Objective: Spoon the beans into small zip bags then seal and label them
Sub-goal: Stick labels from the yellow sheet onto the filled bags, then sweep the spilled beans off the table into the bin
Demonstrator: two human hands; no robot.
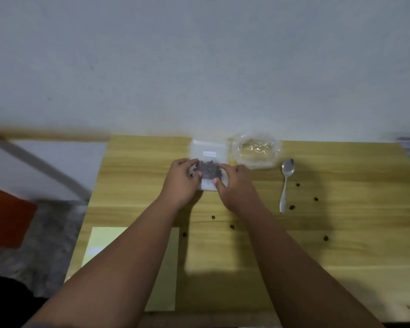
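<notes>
A small clear zip bag (208,172) with dark beans inside lies on the wooden table (341,245) near its far edge. My left hand (181,181) grips the bag's left side and my right hand (234,185) grips its right side, thumb on the lower edge. A white label (210,153) shows on clear plastic just behind it; whether that is the same bag is unclear. A metal spoon (286,183) rests to the right, bowl away from me. Several loose beans, one of them (213,217), lie scattered on the table.
A crumpled clear plastic bag (256,150) sits at the far edge, right of the zip bag. A pale yellow sheet (100,245) lies at the near left, partly under my left forearm. The wall runs right behind the table. An orange object (5,221) is off the table's left.
</notes>
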